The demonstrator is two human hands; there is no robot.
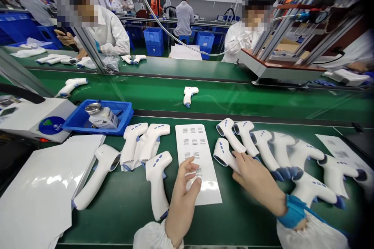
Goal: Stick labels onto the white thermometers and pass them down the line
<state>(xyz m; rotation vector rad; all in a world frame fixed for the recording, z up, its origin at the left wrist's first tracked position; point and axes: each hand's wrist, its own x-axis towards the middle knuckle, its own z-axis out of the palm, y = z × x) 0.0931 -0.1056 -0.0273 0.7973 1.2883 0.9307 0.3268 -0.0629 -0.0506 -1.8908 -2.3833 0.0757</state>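
Note:
My left hand (184, 198) hovers over the lower part of a white label sheet (187, 134) printed with small blocks of dark text. Its fingers are bent but apart, with nothing visible between them. To the right, my right hand (254, 177) has its fingers around the handle of a white infrared thermometer (222, 151) with blue buttons, its head pointing left. Beyond that hand, several similar thermometers (264, 142) lie side by side. Left of the sheet, one thermometer (157, 183) lies near my left wrist, and another (101, 175) rests farther left.
White sheets (37, 186) are stacked at the left, below a blue tray (125, 118) holding a metal-lidded bottle. A green conveyor belt (146, 93) crosses beyond the bench, carrying a thermometer (189, 95). Two co-workers sit across it. A fixture (274, 66) stands at back right.

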